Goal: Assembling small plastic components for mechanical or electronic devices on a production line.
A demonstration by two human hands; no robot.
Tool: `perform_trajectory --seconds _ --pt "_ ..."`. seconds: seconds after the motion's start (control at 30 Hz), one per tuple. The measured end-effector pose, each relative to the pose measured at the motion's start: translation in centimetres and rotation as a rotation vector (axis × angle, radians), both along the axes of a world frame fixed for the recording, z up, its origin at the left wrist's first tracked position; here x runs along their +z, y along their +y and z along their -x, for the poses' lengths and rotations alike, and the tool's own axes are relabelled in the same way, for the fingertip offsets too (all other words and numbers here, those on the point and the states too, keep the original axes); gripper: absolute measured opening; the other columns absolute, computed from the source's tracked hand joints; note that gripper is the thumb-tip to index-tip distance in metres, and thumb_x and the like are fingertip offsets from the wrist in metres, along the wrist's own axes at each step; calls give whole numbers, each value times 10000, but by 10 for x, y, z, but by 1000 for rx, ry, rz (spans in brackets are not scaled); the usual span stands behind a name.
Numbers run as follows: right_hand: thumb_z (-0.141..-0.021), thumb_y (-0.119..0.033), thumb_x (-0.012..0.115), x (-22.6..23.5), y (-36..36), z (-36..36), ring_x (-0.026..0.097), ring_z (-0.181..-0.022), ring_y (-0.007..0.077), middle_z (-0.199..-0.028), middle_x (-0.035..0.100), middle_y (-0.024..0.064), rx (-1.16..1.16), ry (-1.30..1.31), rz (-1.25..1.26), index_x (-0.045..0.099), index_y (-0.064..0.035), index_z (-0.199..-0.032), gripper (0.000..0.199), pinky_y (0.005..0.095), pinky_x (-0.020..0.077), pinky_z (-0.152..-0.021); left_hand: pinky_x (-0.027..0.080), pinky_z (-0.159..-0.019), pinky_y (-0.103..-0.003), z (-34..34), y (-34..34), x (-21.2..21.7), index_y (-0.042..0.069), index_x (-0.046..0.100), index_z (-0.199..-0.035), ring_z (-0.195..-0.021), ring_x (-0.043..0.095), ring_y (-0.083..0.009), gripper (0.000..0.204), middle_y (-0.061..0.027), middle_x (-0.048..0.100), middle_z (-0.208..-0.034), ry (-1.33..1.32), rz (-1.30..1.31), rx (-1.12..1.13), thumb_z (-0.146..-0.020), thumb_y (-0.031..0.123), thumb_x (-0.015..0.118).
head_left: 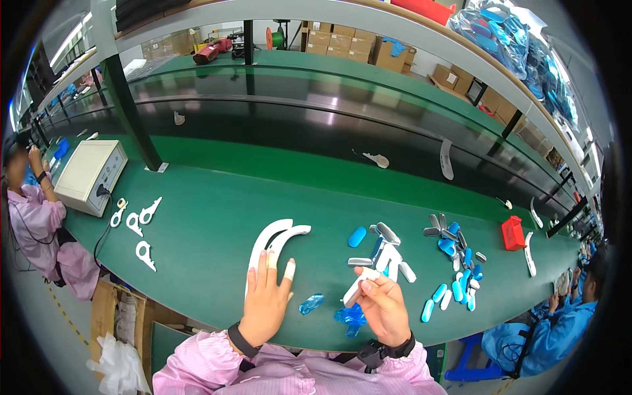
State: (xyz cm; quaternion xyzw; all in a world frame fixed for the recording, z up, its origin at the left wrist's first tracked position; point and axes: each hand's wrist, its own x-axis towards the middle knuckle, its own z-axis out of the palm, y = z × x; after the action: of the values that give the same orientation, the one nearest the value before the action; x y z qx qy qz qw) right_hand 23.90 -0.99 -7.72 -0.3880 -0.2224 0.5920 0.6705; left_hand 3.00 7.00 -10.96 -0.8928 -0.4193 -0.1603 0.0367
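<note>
My left hand (265, 304) lies with its fingers stretched out over the lower end of two long curved white plastic strips (266, 236), side by side on the green table. Between the thumb and fingers of my right hand (386, 308) is a small oblong white plastic piece (353, 293), raised above the tabletop. White tape or finger covers wrap some fingertips. Crumpled blue film (351, 317) lies below the held piece, and another blue scrap (311, 303) rests between my hands. Just beyond my right hand is a loose pile of white, silver and blue oblong pieces (390, 252).
More blue and silver oblong pieces (459, 286) spread to the right, before a red bin (513, 234). At left are several white ring-shaped parts (145, 255) and a beige box (92, 174) with a cable. A dark conveyor (296, 125) runs behind. Co-workers sit at both sides.
</note>
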Motion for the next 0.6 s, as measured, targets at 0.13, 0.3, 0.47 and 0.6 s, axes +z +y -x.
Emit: perform_trajectory --seconds 0.13,0.3,0.47,0.6 --pt "-895 -61 587 -4 1 0 637 -775 210 -874 626 67 -5 -35 -8 578 36 -1120 245 350 516 -729 378 -959 -441 -4 -5 2 5 421 -1350 -1198 412 -438 674 -282 420 -1253 -182 171 -94 -695 -71 555" --pt "-896 -33 600 0 0 -6 635 -857 168 -926 664 83 55 -171 -98 595 34 -1132 245 313 483 -814 353 -1015 -418 5 8 6 23 340 -1408 -1199 419 -430 763 -264 401 -1281 -466 412 -98 -680 -171 462" --pt "-870 -1 626 14 9 7 619 -848 123 -934 671 72 -4 -473 -77 631 21 -1100 231 251 483 -773 430 -970 -311 13 3 17 77 138 -1488 -1247 461 -248 884 -157 358 -1406 -1398 1500 -283 -712 -167 484" --pt "-843 22 648 9 14 24 623 -864 125 -965 676 82 1 -693 -134 653 25 -1043 200 259 481 -759 464 -944 -331 5 -19 24 71 108 -1489 -1241 469 -266 902 -189 337 -1413 -1603 1640 -378 -704 -159 487"
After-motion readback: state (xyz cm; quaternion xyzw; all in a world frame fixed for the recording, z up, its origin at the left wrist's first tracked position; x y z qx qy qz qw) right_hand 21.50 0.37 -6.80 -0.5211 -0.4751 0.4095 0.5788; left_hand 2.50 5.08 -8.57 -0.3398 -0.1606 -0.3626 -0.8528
